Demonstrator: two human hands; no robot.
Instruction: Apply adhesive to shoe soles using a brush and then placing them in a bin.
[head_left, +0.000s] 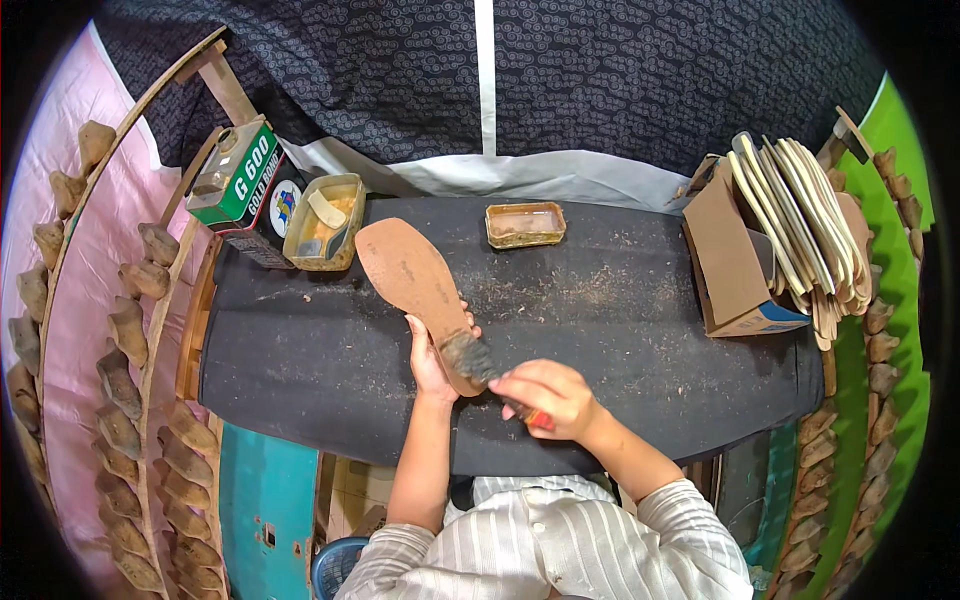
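A brown shoe sole (403, 266) is held up at a slant over the table, its wide toe end pointing to the far left. My left hand (432, 362) grips it from beneath near the heel, thumb along one edge and fingertips showing at the other. In my right hand (556, 398) is a brush (466, 354) with dark, matted bristles and some red on its handle. The bristles lie against the sole's upturned face at the heel end. My right fingers are closed round the handle and hide most of it.
Scraps litter the dark table cloth (640, 370). At the far left stand a green-and-black metal can (228, 185) and a tub (291, 238) holding flat tools. A shallow tray (527, 241) sits at the back. A cardboard box (722, 270) of sole-shaped pieces (800, 215) stands right; racks of shoe lasts (125, 330) flank the table.
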